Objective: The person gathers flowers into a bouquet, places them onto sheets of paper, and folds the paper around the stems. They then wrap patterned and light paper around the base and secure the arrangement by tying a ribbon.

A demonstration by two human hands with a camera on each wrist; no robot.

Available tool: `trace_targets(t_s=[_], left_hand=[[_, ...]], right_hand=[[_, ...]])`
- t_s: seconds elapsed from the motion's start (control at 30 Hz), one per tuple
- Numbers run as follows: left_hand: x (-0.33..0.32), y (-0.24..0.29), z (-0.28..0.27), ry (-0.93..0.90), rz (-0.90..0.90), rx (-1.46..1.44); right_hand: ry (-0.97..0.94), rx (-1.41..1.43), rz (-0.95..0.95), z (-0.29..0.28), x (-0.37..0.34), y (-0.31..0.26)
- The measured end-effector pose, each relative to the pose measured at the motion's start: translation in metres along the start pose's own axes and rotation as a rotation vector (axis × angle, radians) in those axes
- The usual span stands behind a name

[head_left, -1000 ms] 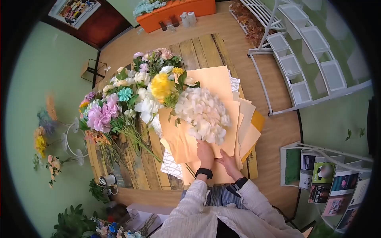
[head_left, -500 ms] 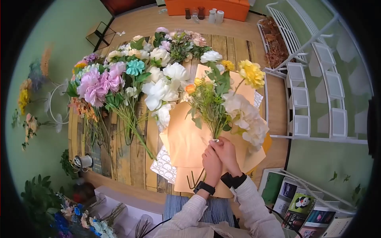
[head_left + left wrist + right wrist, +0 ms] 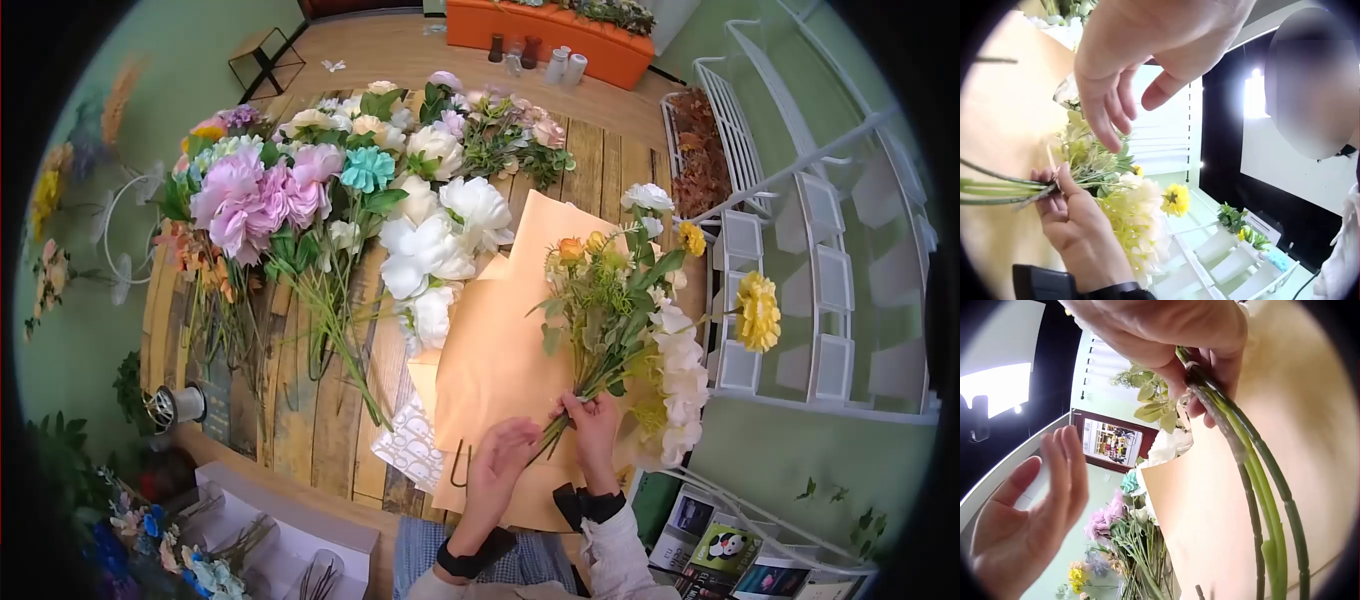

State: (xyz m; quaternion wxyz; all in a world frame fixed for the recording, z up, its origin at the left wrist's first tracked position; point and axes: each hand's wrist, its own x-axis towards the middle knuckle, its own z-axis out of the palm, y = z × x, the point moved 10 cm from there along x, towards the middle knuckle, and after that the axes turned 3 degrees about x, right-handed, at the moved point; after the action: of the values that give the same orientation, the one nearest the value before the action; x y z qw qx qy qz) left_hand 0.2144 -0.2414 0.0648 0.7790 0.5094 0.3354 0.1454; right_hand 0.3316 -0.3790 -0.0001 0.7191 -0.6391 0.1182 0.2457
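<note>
Bouquet point(image 3: 610, 320) is hanging over the right side of the peach paper sheets point(image 3: 490, 360); its long axis is slanting, blooms lying far and right of the grip, stems point(image 3: 1269, 506) running near and left; the right hand point(image 3: 595, 428) is gripping those stems below the leaves; the left hand point(image 3: 503, 455) is hovering apart, fingers loosely extended, nearer the stem ends, which seem to be hooking, though that hand is partly hiding them; smooth, jointed stems are looking plastic; cream blooms point(image 3: 682, 375) are bunching in soft petals, and 1 ruffled yellow flower point(image 3: 758, 312) is jutting out right; matte sheets are covering rough planks point(image 3: 325, 440).
</note>
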Motion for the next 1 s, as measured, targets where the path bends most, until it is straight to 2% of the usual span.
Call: trace_targets(t_s=[0.03, 0.07, 0.1, 0.17, 0.2, 0.23, 0.27, 0.3, 0.33, 0.47, 0.53, 0.57, 0.63, 0.67, 0.7, 0.77, 0.83, 0.9, 0.93, 1.0], left_hand=[[-0.007, 0.000, 0.028, -0.263, -0.192, -0.301], [-0.006, 0.012, 0.019, -0.183, -0.117, -0.226], [-0.002, 0.007, 0.012, -0.179, -0.121, -0.226], [0.007, 0.022, -0.064, 0.364, 0.169, 0.422], [0.010, 0.026, -0.078, 0.457, 0.224, 0.695], [0.013, 0.021, -0.086, 0.459, 0.227, 0.696], [0.016, 0.010, -0.088, 0.402, 0.156, 0.819], [0.018, -0.004, -0.091, 0.343, 0.082, 0.943], [0.019, -0.029, -0.096, 0.283, -0.026, 0.837], [0.026, -0.038, -0.089, 0.189, -0.058, 0.909], [0.028, -0.010, -0.078, 0.230, 0.193, 0.850], [0.031, -0.007, -0.074, 0.233, 0.179, 0.856], [0.036, -0.014, -0.076, 0.266, 0.019, 0.348], [0.037, -0.015, -0.073, 0.235, -0.074, 0.403], [0.037, -0.017, -0.070, 0.235, -0.079, 0.403], [0.036, -0.014, -0.053, 0.187, 0.014, 0.172], [0.031, -0.004, -0.044, 0.209, 0.061, 0.112], [0.024, -0.017, -0.042, 0.197, -0.072, -0.057], [0.022, -0.021, -0.044, 0.197, -0.076, -0.055], [0.019, -0.034, -0.042, 0.113, -0.124, -0.049]], right_hand=[[-0.002, 0.000, 0.002, 0.002, -0.001, -0.004], [0.016, 0.009, -0.041, 0.001, -0.004, -0.013], [0.036, 0.018, -0.083, -0.001, -0.006, -0.020], [0.075, -0.028, -0.067, -0.007, -0.007, -0.021], [0.112, -0.072, -0.056, -0.011, -0.007, -0.021], [0.151, -0.115, -0.045, -0.014, -0.006, -0.020], [0.150, -0.113, -0.043, -0.010, -0.003, -0.015], [0.219, -0.209, -0.149, -0.011, -0.003, -0.018], [0.288, -0.306, -0.253, -0.011, -0.006, -0.024], [0.263, -0.321, -0.346, 0.000, -0.005, -0.032], [0.239, -0.331, -0.394, 0.007, -0.008, -0.037], [0.237, -0.335, -0.380, 0.011, -0.009, -0.040], [0.244, -0.529, -0.301, 0.018, -0.010, -0.046], [0.235, -0.556, -0.252, 0.013, -0.008, -0.036], [0.235, -0.558, -0.247, 0.010, -0.009, -0.031], [0.201, -0.500, -0.158, 0.011, -0.008, -0.018], [0.182, -0.480, -0.164, 0.021, -0.012, -0.023], [0.100, -0.121, -0.024, 0.028, -0.014, -0.011], [0.102, -0.121, -0.020, 0.029, -0.014, -0.009], [0.025, 0.092, 0.011, 0.036, -0.011, -0.003]])
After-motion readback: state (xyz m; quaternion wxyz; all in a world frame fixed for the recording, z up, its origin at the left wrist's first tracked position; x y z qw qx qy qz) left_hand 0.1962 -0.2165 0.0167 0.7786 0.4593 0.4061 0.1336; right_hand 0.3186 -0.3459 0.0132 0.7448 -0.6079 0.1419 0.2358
